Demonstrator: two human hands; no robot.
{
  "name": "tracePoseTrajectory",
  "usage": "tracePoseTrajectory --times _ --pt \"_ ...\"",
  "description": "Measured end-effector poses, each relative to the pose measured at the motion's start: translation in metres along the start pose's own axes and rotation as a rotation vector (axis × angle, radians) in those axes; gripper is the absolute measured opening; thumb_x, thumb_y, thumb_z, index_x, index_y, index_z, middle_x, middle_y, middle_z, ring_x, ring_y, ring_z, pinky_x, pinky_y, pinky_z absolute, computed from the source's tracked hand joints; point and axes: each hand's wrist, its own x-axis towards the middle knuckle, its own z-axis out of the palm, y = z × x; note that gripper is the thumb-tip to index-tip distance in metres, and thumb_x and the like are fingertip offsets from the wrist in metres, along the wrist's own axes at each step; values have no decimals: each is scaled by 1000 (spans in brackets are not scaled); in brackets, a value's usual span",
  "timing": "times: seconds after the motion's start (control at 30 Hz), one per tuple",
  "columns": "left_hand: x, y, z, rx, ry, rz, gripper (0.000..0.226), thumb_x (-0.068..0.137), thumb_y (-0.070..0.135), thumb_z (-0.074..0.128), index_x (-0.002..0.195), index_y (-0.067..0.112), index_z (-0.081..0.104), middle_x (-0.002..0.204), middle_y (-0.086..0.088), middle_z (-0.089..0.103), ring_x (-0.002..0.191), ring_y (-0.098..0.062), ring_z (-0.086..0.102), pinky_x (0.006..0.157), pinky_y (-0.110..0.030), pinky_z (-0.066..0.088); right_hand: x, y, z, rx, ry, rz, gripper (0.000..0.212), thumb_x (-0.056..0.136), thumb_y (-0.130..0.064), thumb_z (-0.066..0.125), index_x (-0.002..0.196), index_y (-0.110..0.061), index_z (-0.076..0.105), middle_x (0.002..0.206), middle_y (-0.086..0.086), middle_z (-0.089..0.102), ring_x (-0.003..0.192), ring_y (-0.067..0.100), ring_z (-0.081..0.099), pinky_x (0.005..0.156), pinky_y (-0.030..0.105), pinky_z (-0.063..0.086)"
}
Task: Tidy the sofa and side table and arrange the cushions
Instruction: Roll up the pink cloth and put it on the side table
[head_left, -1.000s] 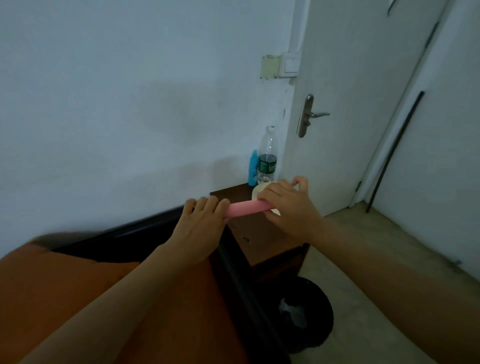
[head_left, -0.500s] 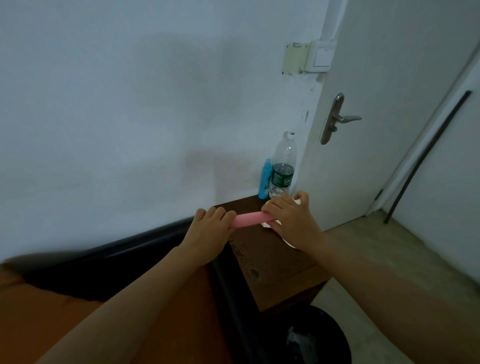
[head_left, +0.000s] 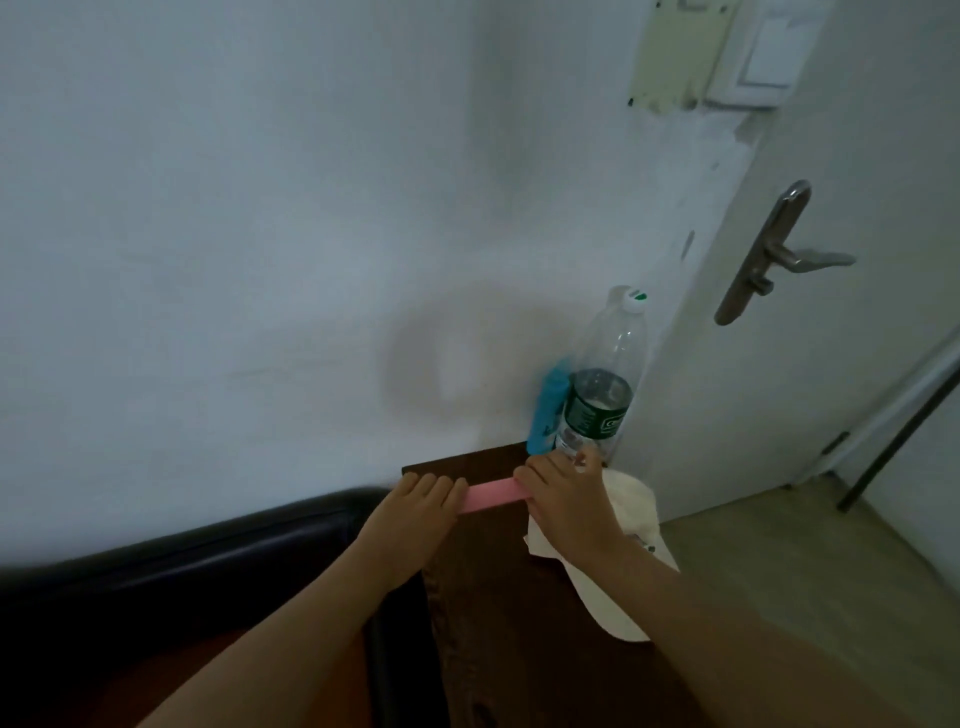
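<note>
Both hands have carried the pink folded item (head_left: 491, 495) forward over the dark wooden side table (head_left: 498, 613) since the earlier frames, the left hand (head_left: 415, 512) and right hand (head_left: 563, 506) each grasping one end with curled fingers. Risk, as a judgement: the right hand sits just beside the tall, light, clear plastic bottle (head_left: 602, 384), so a nudge could topple it against the blue tube (head_left: 548, 405). Soft cream cap (head_left: 636, 514) overhangs the table's edge; smooth black sofa arm (head_left: 208, 551) at left.
</note>
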Motion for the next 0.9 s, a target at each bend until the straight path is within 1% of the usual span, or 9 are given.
tracePoseTrajectory --times 0.07,0.1,0.17,0.27,0.43,0.53,0.63,0.8,0.9 --pt "22 -2 22 -28 -9 0 69 72 26 79 132 12 48 110 -7 66 92 -20 64 83 -36 53 10 13 30 -12 -2 -12 36 62 -21 86 93 -22 69 94 -1 69 88 20 65 84 46 48" --pt "31 -4 35 -45 5 7 75 62 24 85 127 14 49 100 -6 68 82 -20 65 74 -34 55 16 18 44 -3 -1 -7 36 61 -20 86 93 -22 69 94 0 69 88 21 65 84 46 48" --pt "49 -6 56 -82 27 -3 80 53 20 87 123 18 49 94 -5 68 77 -20 65 70 -33 55 24 25 71 15 -23 15 36 60 -18 87 92 -22 69 93 0 69 88 22 66 84 47 48" --pt "71 -9 83 -89 73 -30 83 48 18 87 123 18 51 92 -8 68 78 -23 66 71 -35 55 38 32 106 15 -68 43 41 54 -17 90 90 -20 72 92 2 70 86 23 67 81 47 50" --pt "94 -29 129 -6 112 -82 88 49 16 88 124 9 43 96 -13 68 81 -28 66 81 -40 54 66 32 148 39 -72 20 49 41 -13 92 86 -14 72 88 5 69 81 24 66 72 42 55" --pt "106 -33 146 2 128 -73 84 48 15 88 119 5 44 94 -14 68 80 -28 66 79 -39 55 79 32 170 28 -71 -47 47 40 -13 91 83 -12 71 87 7 69 77 24 66 66 35 54" --pt "113 -32 160 -7 159 -58 79 48 15 89 115 3 47 94 -14 69 80 -27 66 76 -36 56 87 33 189 12 -92 -101 50 37 -14 92 83 -10 72 92 11 71 78 25 68 66 33 56" --pt "124 -34 173 28 294 -112 59 60 7 79 117 1 65 115 -15 66 101 -29 63 91 -41 51 92 35 202 -31 -68 -115 46 45 -11 89 88 -6 71 93 15 69 78 28 66 67 35 57" --pt "127 -34 176 67 325 -135 56 63 7 72 118 3 65 118 -15 65 104 -30 58 91 -43 50 86 35 202 -7 -46 -80 44 52 -10 86 92 -3 71 96 17 68 80 29 66 67 37 58"
